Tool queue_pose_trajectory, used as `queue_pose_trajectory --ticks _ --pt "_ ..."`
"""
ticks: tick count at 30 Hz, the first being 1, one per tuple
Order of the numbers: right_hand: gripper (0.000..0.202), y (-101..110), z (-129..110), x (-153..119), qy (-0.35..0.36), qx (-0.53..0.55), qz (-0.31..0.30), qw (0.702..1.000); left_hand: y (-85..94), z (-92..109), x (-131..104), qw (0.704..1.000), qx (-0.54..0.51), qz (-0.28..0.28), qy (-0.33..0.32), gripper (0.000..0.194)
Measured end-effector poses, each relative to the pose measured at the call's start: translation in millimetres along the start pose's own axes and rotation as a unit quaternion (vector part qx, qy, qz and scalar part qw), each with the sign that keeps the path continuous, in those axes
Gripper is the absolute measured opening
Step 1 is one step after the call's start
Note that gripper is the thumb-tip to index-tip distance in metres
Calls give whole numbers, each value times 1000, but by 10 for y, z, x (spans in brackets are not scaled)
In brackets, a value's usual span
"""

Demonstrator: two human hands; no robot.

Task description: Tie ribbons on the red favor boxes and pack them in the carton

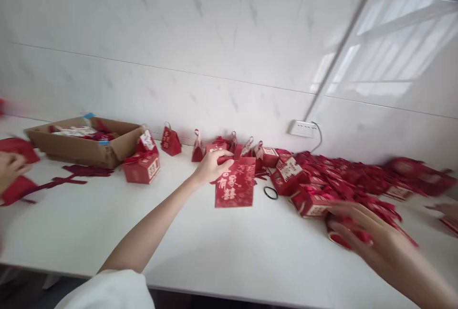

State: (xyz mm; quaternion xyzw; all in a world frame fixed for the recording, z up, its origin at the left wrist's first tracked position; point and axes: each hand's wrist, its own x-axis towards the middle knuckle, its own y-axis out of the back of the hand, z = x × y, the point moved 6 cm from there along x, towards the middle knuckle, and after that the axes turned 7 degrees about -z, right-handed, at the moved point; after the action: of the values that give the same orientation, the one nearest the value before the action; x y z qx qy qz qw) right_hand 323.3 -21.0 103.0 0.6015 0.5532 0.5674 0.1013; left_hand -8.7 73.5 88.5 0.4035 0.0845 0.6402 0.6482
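Observation:
My left hand (pixel 213 166) grips the top edge of a red gift bag (pixel 234 186) with pale lettering on its front. The bag is held up over the middle of the white table, its printed face toward me. On the right, my right hand (pixel 372 237) is smeared by motion, with its fingers stretched out and apart. It is over a red gift box (pixel 345 235) at the near edge of a heap; whether it touches the box is hard to tell. Another red gift box (pixel 311 204) sits just left of those fingers.
A heap of red boxes with ribbons (pixel 336 170) covers the table's right side. Small red bags (pixel 171 141) stand along the wall. At left are a cardboard box (pixel 75 154), a red house-shaped box (pixel 142 168) and dark red ribbons (pixel 82 171). Other people's hands (pixel 12 168) show at both edges.

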Motion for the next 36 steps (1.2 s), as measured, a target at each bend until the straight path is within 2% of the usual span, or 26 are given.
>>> queue_pose_trajectory --ticks 1,2,5,8,11,14,18,22,25,29,32,36 --pt "30 -122 -99 62 -1 34 -62 997 -141 194 -6 999 -30 -19 -15 34" --pt "35 -181 -188 122 -14 68 -67 995 -279 371 -22 996 -76 -43 -23 36" --pt "40 -291 -393 260 -70 173 -32 982 -588 809 -119 977 -182 -99 -40 32" --pt "29 -356 -475 278 -126 295 2 947 -690 1033 -214 968 -229 -89 -54 22" --pt "24 -405 -498 244 -147 366 9 919 -698 1050 -252 965 -253 -57 -48 17" --pt "20 -440 -508 238 -146 366 2 919 -689 1003 -238 971 -230 -58 -41 22" --pt "13 -444 -572 261 -106 319 3 942 -648 970 -199 970 -216 -108 -36 26" --pt "9 -489 -652 256 -81 302 -33 949 -623 957 -179 957 -231 -172 -25 29" --pt "13 -532 -630 232 -105 309 -36 944 -589 897 -138 965 -213 -155 -15 31" --pt "27 -605 -530 178 -171 367 -1 914 -560 828 -85 973 -203 -108 -11 31" --pt "35 -617 -489 141 -202 369 29 907 -577 837 -86 971 -212 -112 -1 31" --pt "34 -609 -423 109 -222 378 40 898 -575 834 -91 966 -229 -118 6 34"
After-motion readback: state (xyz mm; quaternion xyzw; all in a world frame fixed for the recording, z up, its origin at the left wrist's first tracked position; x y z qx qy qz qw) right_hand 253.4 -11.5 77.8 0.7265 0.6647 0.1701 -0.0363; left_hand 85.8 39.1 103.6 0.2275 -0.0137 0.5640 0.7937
